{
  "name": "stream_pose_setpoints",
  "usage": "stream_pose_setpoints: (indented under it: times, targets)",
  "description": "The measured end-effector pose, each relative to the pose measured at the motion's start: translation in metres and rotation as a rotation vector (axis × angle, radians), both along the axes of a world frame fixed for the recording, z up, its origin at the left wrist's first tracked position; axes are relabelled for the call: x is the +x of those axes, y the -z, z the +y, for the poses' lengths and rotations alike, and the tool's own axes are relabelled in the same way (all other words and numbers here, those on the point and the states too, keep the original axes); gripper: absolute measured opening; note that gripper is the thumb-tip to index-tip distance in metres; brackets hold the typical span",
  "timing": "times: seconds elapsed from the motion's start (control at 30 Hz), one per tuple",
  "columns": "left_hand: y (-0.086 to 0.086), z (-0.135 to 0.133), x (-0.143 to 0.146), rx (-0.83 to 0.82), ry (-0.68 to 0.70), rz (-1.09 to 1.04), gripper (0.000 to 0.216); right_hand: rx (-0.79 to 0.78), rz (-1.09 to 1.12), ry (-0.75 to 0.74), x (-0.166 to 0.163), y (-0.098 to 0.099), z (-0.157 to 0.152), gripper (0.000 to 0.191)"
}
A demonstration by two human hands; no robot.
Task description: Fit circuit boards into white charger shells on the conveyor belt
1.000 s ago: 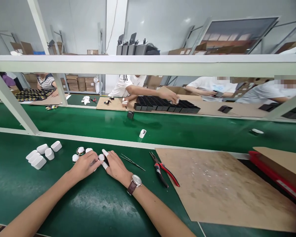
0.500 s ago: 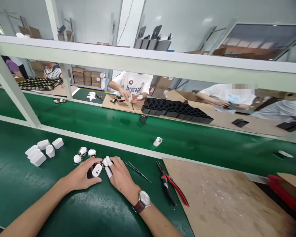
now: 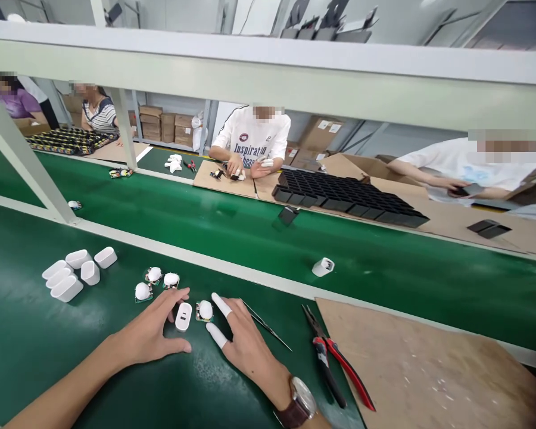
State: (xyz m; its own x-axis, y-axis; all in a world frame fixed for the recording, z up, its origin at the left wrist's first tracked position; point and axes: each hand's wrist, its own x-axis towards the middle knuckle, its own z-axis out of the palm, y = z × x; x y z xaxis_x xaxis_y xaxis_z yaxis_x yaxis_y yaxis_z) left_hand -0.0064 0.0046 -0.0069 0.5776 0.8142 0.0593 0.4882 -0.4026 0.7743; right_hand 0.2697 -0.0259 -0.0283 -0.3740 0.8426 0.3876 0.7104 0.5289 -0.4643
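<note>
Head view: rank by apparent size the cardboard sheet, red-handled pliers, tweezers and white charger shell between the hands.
1. cardboard sheet, largest by far
2. red-handled pliers
3. tweezers, shorter and much thinner
4. white charger shell, smallest

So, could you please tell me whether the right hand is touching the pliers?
Apart. The head view shows green mat and the tweezers lying between the right hand and the pliers.

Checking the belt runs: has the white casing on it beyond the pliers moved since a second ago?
Yes. The white casing has drifted right: earlier left of the pliers' tip, now right of it.
</note>
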Motion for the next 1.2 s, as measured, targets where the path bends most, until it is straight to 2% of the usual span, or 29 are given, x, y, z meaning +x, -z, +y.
stream_pose_setpoints:
  times: [0.1, 0.17, 0.33, 0.5, 0.83, 1.2]
  targets:
    - [-0.005, 0.002, 0.001, -0.01, 0.049, -0.023, 0.061, 0.03, 0.054, -0.021, 0.0, 0.004, 0.001, 0.052]
    - [-0.006, 0.003, 0.004, 0.002, 0.058, -0.036, 0.051, 0.069, 0.107, -0.015, -0.002, 0.001, 0.003, 0.046]
    - [-0.001, -0.002, 0.014, 0.169, 0.024, -0.047, 0.056, 0.178, 0.223, -0.023, -0.008, -0.026, 0.0, 0.044]
    - [0.006, -0.005, 0.02, 0.309, 0.02, -0.039, 0.055, 0.242, 0.085, -0.083, -0.011, -0.047, -0.011, 0.042]
    - [0.007, -0.005, 0.026, 0.409, 0.047, -0.08, 0.053, 0.247, -0.085, -0.173, -0.009, -0.049, -0.018, 0.024]
    - [0.008, -0.008, 0.035, 0.38, 0.039, -0.052, 0.047, 0.213, -0.207, -0.141, -0.011, -0.056, -0.022, 0.016]
